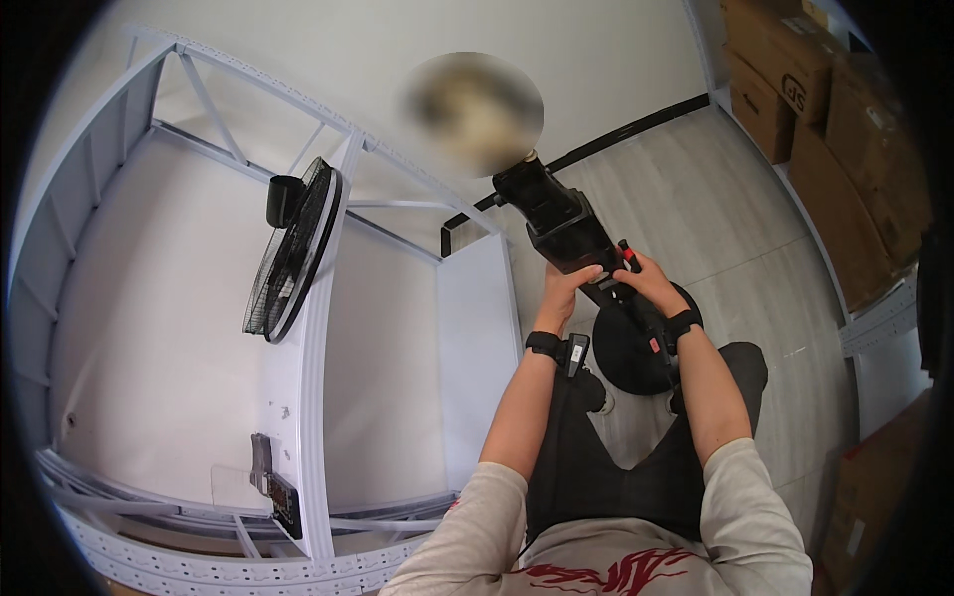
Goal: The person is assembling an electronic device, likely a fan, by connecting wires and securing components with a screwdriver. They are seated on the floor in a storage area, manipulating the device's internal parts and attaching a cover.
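The black stand of an electric fan (578,236) leans up and away in front of me, its round black base (628,350) on the floor between my feet. My left hand (564,291) is closed around the near left side of the black housing, thumb lying across it. On the other side my right hand (648,283) is closed, with a short black-and-red handle (629,256) sticking up from its fingers; the tool's working end is hidden. Its thumb touches the housing too. The top end of the stand runs into a blurred patch.
Left of me stands a white metal shelf rack (316,397). On its beam lie a fan grille (298,253) with a black cup-like part, several small screws (285,410), a grey tool (260,459) and a small bit case (285,505). Cardboard boxes (835,169) fill shelves at right.
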A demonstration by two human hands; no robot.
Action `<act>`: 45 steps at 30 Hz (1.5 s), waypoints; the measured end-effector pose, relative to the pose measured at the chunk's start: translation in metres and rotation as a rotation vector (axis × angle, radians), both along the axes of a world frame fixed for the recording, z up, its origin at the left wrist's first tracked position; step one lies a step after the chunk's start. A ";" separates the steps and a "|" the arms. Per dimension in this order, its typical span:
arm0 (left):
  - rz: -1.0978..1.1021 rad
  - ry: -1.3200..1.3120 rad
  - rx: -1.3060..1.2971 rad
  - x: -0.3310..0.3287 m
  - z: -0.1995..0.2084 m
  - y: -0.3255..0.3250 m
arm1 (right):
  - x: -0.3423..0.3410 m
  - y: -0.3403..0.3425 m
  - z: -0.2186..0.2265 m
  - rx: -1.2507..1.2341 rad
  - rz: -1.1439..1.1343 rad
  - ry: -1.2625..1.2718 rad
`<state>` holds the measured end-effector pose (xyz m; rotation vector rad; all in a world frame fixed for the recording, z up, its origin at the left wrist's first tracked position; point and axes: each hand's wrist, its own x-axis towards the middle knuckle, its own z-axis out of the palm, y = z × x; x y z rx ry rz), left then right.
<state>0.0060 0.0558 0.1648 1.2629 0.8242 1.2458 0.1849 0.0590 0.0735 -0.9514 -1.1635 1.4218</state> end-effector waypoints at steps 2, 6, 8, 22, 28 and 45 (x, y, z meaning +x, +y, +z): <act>-0.004 0.018 -0.032 -0.005 -0.004 0.001 | 0.000 0.001 -0.001 -0.007 0.058 -0.002; -0.002 0.003 -0.013 -0.006 -0.010 0.002 | -0.002 0.001 -0.003 0.015 0.058 -0.021; -0.008 0.027 -0.017 -0.009 -0.013 0.003 | -0.002 0.001 -0.007 0.047 0.021 -0.072; 0.073 -0.069 -0.047 -0.008 -0.027 0.008 | 0.002 0.004 -0.023 0.053 -0.039 -0.215; 0.052 -0.062 -0.078 -0.016 -0.031 0.010 | 0.009 0.001 -0.009 -0.041 0.049 -0.034; 0.002 -0.006 -0.103 -0.018 -0.033 0.010 | -0.015 0.006 0.130 0.320 -0.199 -0.006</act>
